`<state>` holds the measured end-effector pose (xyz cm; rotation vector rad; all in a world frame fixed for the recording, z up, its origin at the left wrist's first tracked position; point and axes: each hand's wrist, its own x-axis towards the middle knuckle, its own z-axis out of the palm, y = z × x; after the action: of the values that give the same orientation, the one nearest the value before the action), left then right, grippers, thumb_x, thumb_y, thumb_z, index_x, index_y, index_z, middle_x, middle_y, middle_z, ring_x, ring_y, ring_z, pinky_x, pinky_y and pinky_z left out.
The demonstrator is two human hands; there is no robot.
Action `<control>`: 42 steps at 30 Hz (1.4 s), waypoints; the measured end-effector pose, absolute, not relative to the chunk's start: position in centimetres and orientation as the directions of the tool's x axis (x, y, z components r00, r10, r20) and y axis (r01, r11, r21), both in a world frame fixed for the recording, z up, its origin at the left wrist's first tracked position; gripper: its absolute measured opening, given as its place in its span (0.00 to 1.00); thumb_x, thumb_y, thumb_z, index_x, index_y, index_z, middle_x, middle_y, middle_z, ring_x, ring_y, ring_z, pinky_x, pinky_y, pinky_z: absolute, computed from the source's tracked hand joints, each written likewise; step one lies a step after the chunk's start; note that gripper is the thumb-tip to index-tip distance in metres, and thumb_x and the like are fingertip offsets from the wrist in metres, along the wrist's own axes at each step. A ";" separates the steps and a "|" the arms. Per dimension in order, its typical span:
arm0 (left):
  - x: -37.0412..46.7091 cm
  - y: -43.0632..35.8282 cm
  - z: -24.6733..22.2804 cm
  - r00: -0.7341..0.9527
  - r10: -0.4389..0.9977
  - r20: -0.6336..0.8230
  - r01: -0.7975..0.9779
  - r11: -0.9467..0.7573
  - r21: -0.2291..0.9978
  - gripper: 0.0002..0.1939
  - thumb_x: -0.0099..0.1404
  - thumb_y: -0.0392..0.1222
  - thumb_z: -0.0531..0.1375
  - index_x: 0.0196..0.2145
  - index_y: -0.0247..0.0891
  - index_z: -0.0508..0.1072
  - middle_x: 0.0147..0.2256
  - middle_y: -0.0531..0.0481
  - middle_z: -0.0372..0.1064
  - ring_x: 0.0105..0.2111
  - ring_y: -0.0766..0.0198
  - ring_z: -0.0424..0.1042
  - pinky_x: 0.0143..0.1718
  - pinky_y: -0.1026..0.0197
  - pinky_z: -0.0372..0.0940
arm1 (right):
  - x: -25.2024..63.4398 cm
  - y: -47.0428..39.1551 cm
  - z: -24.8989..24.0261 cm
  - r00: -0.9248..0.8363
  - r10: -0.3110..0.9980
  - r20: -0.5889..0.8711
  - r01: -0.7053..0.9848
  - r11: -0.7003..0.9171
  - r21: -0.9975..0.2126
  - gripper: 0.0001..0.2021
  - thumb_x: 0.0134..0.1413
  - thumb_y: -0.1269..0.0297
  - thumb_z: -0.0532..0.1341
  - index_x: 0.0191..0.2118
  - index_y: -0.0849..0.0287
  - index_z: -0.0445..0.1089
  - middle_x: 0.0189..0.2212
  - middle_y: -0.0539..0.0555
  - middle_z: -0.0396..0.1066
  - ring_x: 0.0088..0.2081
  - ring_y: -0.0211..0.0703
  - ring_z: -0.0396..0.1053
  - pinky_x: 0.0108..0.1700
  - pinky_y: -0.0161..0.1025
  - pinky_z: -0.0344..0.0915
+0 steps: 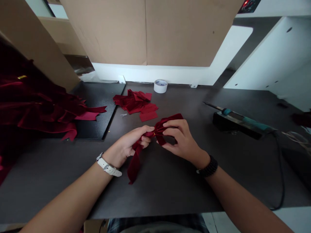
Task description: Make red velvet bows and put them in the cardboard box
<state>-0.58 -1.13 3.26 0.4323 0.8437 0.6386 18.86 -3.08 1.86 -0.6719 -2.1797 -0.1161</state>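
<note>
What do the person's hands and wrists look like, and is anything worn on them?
No gloves or sleeves show. The left hand has a white strap with a metal buckle at its wrist; the right hand, a chunky, black, beaded-looking bracelet.

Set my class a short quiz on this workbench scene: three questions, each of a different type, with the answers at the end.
1. Multiple choice. On which side does the person wear the white strap?
A) Right
B) Left
C) Both

2. True or false? The roll of tape stands apart from the loose red fabric pieces.

3. Fill in the blank. The fingers of the left hand and the right hand hold the same dark red ______.

Key:
1. B
2. True
3. ribbon
</note>
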 end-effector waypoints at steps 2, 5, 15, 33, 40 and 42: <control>-0.5 -1.1 3.3 0.501 0.665 -0.553 -0.347 0.740 0.575 0.08 0.58 0.33 0.59 0.24 0.35 0.64 0.17 0.61 0.51 0.12 0.80 0.48 0.11 0.79 0.46 | 19.0 -3.1 2.0 -0.566 0.411 0.714 0.498 0.861 -0.101 0.08 0.58 0.72 0.60 0.43 0.55 0.67 0.45 0.57 0.69 0.46 0.48 0.66 0.48 0.49 0.62; -0.5 -1.1 3.2 0.499 0.686 -0.530 -0.313 0.713 0.627 0.08 0.56 0.35 0.62 0.24 0.35 0.64 0.16 0.62 0.51 0.13 0.80 0.48 0.11 0.79 0.46 | 19.2 -3.1 2.4 -0.598 0.393 0.698 0.475 0.876 -0.086 0.08 0.60 0.74 0.58 0.42 0.56 0.71 0.42 0.56 0.70 0.44 0.46 0.66 0.47 0.46 0.64; 0.4 -2.2 3.3 0.397 0.903 -0.164 0.017 0.172 0.985 0.09 0.54 0.42 0.63 0.25 0.35 0.69 0.19 0.59 0.59 0.16 0.76 0.52 0.17 0.71 0.49 | 18.5 -3.6 2.7 -0.478 0.534 0.697 0.446 0.831 -0.331 0.05 0.60 0.69 0.61 0.31 0.58 0.71 0.27 0.52 0.68 0.31 0.43 0.64 0.35 0.41 0.62; -0.3 -2.0 3.8 0.487 0.871 0.069 0.233 -0.206 0.950 0.09 0.62 0.43 0.58 0.27 0.36 0.68 0.25 0.56 0.61 0.25 0.69 0.58 0.28 0.66 0.55 | 18.4 -3.4 2.8 -0.348 0.775 0.528 0.365 0.631 -0.685 0.09 0.57 0.62 0.65 0.28 0.57 0.68 0.29 0.51 0.72 0.32 0.42 0.70 0.35 0.38 0.64; -0.7 -1.7 3.9 0.571 0.815 0.099 0.281 -0.307 0.909 0.08 0.61 0.44 0.60 0.31 0.36 0.70 0.30 0.53 0.66 0.32 0.65 0.64 0.35 0.63 0.59 | 18.7 -3.2 2.7 -0.305 0.898 0.318 0.351 0.416 -0.839 0.09 0.50 0.69 0.68 0.25 0.58 0.67 0.24 0.48 0.69 0.27 0.38 0.65 0.30 0.35 0.59; -0.9 -1.6 3.9 0.584 0.806 0.096 0.293 -0.319 0.901 0.08 0.61 0.43 0.60 0.33 0.36 0.70 0.31 0.52 0.68 0.33 0.64 0.65 0.36 0.63 0.59 | 18.6 -3.2 2.8 -0.306 0.910 0.280 0.379 0.386 -0.841 0.10 0.47 0.71 0.69 0.24 0.58 0.66 0.22 0.47 0.67 0.25 0.36 0.62 0.29 0.34 0.57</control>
<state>-0.85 -1.64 3.94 1.8779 0.8870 0.6887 18.64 -3.19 2.83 -1.1144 -1.8638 0.8578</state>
